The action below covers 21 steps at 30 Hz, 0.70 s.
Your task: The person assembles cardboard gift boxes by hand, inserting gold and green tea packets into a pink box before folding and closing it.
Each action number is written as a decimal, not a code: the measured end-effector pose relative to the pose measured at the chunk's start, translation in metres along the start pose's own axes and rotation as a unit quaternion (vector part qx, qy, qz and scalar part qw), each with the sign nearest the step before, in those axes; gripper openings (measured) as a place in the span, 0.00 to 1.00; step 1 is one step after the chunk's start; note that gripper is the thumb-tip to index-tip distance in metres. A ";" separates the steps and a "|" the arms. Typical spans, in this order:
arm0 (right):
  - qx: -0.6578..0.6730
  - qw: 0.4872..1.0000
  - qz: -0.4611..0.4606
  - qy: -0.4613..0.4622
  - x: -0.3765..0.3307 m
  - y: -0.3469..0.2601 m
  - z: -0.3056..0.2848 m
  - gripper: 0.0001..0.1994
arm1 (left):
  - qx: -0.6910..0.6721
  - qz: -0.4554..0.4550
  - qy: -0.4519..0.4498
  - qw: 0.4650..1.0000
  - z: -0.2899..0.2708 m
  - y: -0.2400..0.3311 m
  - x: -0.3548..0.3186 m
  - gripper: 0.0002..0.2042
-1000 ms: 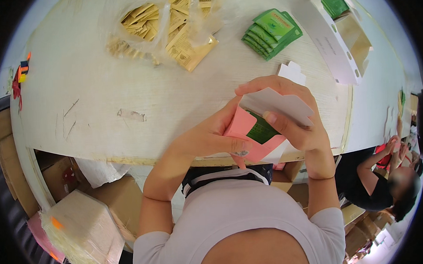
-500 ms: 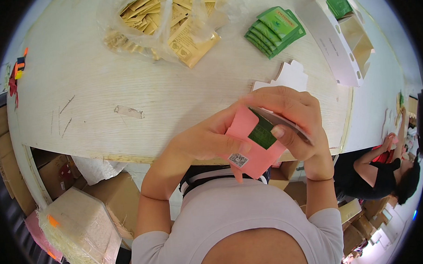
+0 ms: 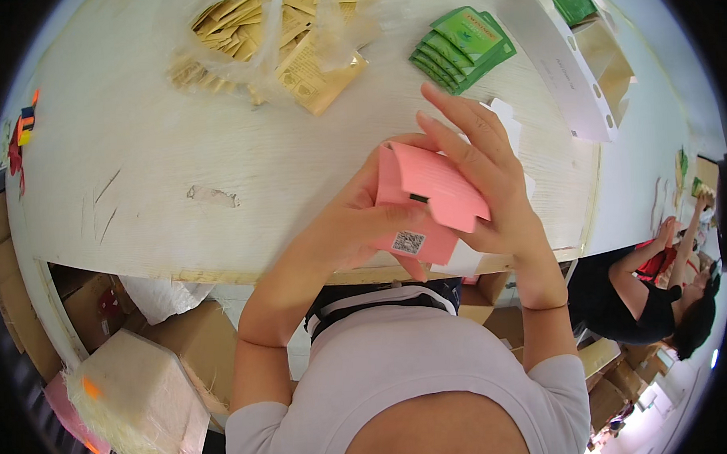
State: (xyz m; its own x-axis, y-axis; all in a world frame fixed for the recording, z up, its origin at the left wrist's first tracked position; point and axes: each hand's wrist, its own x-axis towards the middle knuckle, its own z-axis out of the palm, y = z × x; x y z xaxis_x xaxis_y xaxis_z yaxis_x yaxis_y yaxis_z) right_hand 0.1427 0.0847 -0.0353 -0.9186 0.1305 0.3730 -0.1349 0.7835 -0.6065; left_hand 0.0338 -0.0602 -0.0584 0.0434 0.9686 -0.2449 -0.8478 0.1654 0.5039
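Observation:
My left hand (image 3: pixel 371 215) grips a small pink paper box (image 3: pixel 438 184) over the table's near edge, its thumb across the front beside a printed square code. A pink flap lies folded over the upper part of the box, and a sliver of dark green (image 3: pixel 418 198) shows under it. At the box's right end is my right hand (image 3: pixel 489 166), its fingers stretched out and apart above the flap. Its thumb is partly hidden by the flap's edge. Beyond the right hand lies white cut card (image 3: pixel 504 114), partly covered.
Green sachets (image 3: pixel 463 51) lie fanned at the back. Beside them stands a white carton (image 3: pixel 562 68) with a green sachet inside. A clear plastic bag (image 3: pixel 273 50) holds many yellow-brown sachets. Cardboard boxes (image 3: pixel 195 345) sit below the table. Another person (image 3: pixel 634 297) works at far right.
The pink flap has come down over the box, covering most of the green patch. My right hand has loosened its hold and its fingers have straightened out. My left hand keeps its grip.

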 end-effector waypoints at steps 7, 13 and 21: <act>0.412 0.865 0.248 0.140 -0.014 -0.020 0.018 0.21 | -0.065 0.060 -0.010 0.996 -0.006 -0.010 0.004 0.26; 0.446 0.823 0.290 0.200 -0.012 -0.026 0.030 0.12 | -0.115 0.072 -0.031 0.990 -0.008 -0.010 0.006 0.26; 0.296 0.935 0.107 0.164 -0.020 -0.002 0.032 0.12 | -0.101 0.052 -0.025 0.993 -0.010 -0.009 0.005 0.24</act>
State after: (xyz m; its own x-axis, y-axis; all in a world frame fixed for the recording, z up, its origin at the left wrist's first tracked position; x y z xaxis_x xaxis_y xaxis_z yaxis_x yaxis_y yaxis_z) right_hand 0.1496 0.0610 -0.0636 -0.7976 0.5014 0.3352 -0.2325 0.2571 -0.9380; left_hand 0.0370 -0.0582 -0.0725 -0.0278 0.9872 -0.1572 -0.9379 0.0286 0.3457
